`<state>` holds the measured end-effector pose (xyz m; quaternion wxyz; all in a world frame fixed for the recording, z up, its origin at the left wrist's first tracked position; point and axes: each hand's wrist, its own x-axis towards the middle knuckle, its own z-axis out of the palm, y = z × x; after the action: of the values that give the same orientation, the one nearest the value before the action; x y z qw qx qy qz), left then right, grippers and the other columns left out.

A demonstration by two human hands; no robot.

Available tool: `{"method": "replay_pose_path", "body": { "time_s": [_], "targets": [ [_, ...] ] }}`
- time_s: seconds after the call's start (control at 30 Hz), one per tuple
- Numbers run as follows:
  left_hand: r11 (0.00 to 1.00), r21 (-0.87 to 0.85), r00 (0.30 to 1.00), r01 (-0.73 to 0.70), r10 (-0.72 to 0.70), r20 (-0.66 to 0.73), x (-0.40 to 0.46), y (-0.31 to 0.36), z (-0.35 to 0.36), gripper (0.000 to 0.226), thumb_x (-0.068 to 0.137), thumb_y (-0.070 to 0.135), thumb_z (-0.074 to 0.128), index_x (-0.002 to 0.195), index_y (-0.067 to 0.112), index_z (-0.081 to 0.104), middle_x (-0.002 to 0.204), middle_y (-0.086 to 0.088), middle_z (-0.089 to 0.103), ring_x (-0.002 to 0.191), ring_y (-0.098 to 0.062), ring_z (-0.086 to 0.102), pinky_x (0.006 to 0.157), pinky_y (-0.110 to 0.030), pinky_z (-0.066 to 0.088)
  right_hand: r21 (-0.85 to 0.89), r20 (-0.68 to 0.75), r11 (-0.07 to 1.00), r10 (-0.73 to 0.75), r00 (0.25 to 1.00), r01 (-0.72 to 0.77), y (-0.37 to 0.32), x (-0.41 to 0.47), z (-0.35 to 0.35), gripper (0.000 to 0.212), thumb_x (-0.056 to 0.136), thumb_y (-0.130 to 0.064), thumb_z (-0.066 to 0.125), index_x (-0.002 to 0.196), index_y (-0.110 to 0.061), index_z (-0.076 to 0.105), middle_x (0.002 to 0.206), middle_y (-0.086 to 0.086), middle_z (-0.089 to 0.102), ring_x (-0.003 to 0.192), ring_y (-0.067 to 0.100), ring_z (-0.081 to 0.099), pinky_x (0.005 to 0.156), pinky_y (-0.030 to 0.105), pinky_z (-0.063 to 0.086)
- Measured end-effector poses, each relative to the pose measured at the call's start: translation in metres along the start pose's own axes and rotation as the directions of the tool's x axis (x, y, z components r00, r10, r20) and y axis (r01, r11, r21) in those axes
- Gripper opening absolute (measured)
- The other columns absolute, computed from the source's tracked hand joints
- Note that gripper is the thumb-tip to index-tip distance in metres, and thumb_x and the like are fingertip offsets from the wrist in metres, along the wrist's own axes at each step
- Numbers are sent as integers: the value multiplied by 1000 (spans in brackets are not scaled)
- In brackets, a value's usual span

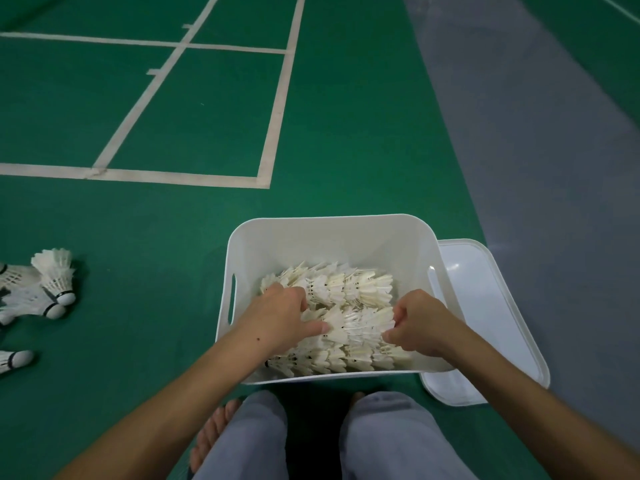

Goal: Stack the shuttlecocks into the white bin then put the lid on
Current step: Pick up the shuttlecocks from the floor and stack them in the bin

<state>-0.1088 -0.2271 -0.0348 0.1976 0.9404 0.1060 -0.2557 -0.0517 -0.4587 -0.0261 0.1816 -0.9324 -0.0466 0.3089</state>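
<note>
Nearest, the person crouches on the green court floor (156, 237), grey trouser knees (249, 438) drawn up and a bare foot (211, 434) showing beside the left one. Both bare forearms reach forward into the white bin (332, 237), which stands on the floor right in front of the knees.

Inside it, the shuttlecocks (360, 289) lie on their sides in nested rows that run across the bin, feather skirts slotted one into the next, covering most of the bottom. The middle row sits between the two hands. The left hand (280, 317) lies on the row's left end, its grip loosely spread, thumb stretched along the feathers and fingers curled over them. The right hand (415, 323) has its grip closed tight around the row's right end, feathers pinched between thumb and bent fingers. The feathers look creamy white and a little frayed, with small dark marks near the bases.

Just to the right of the bin, touching its side, the lid (491, 306) lies flat on the floor, partly on the grey strip (519, 133).

Well off to the left, loose shuttlecocks (52, 285) lie in a small heap on the floor, white corks banded in black, and one more (14, 360) lies nearer at the edge of view.

Farther out, white court lines (273, 116) cross the green floor.
</note>
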Motion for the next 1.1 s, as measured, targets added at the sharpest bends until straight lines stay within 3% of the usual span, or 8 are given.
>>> {"method": "replay_pose_path", "body": {
  "time_s": [0.17, 0.27, 0.37, 0.47, 0.6, 0.8, 0.97, 1.1],
  "targets": [
    [996, -87, 998, -29, 23, -60, -12, -4, -10, 68, 79, 71, 75, 126, 24, 61, 114, 4, 59, 99, -17, 62, 82, -34, 52, -34, 10, 999, 20, 1000, -20, -2, -10, -11, 38, 78, -21, 89, 70, -12, 54, 62, 2, 56, 58, 19, 56, 57, 30, 49],
    [989, -123, 983, -77, 55, -178, -28, -11, -14, 61, 82, 72, 72, 124, 28, 62, 113, 8, 66, 97, -13, 65, 84, -37, 57, -55, -72, 998, -37, 997, 33, -5, -21, -17, 31, 85, -28, 85, 82, -16, 57, 77, 2, 65, 69, 19, 61, 67, 33, 56],
    [956, -224, 936, -188, 106, -335, -48, -17, -21, 44, 88, 65, 70, 114, 29, 67, 99, 16, 69, 85, -3, 67, 79, -34, 61, 2, -248, 983, -179, 952, 185, -19, -31, -16, 30, 93, -34, 75, 116, -15, 70, 104, -1, 75, 93, 15, 69, 89, 38, 60],
    [896, -321, 866, -306, 123, -484, -70, -30, -31, 22, 93, 49, 72, 102, 28, 72, 86, 18, 72, 77, -1, 69, 69, -21, 57, 102, -303, 911, -354, 885, 399, -52, -38, -10, 17, 96, -29, 71, 111, -21, 74, 97, -13, 73, 91, 1, 68, 88, 32, 61],
    [843, -382, 770, -380, 59, -636, -96, -71, -41, 4, 94, 26, 75, 91, 25, 73, 79, 14, 72, 75, -11, 68, 63, -13, 46, 147, -225, 799, -546, 807, 583, -107, -40, 1, 5, 97, -27, 72, 101, -29, 74, 95, -16, 74, 94, -1, 68, 84, 27, 61],
    [854, -464, 677, -235, -199, -708, -115, -174, -37, 9, 94, 20, 76, 90, 27, 71, 85, 18, 71, 76, -10, 67, 62, -13, 46, 64, -59, 644, -760, 647, 762, -198, -24, -6, 5, 96, -28, 73, 101, -27, 72, 96, -16, 73, 93, 1, 69, 82, 25, 59],
    [801, -598, 566, -19, -485, -667, -121, -272, -28, 7, 93, 21, 77, 95, 24, 70, 82, 13, 72, 77, -4, 66, 63, -9, 46, -55, 146, 595, -790, 596, 802, -277, 6, 4, 9, 93, -31, 77, 98, -24, 73, 91, -13, 75, 86, 1, 69, 79, 17, 54],
    [720, -672, 455, 173, -663, -594, -120, -350, -14, 18, 88, 33, 79, 101, 26, 69, 88, 8, 73, 78, -11, 72, 79, -38, 60, -47, 222, 582, -786, 577, 812, -344, 40, 55, 10, 91, -28, 78, 95, -21, 73, 90, -10, 76, 84, 6, 71, 84, 28, 59]
  ]
}}
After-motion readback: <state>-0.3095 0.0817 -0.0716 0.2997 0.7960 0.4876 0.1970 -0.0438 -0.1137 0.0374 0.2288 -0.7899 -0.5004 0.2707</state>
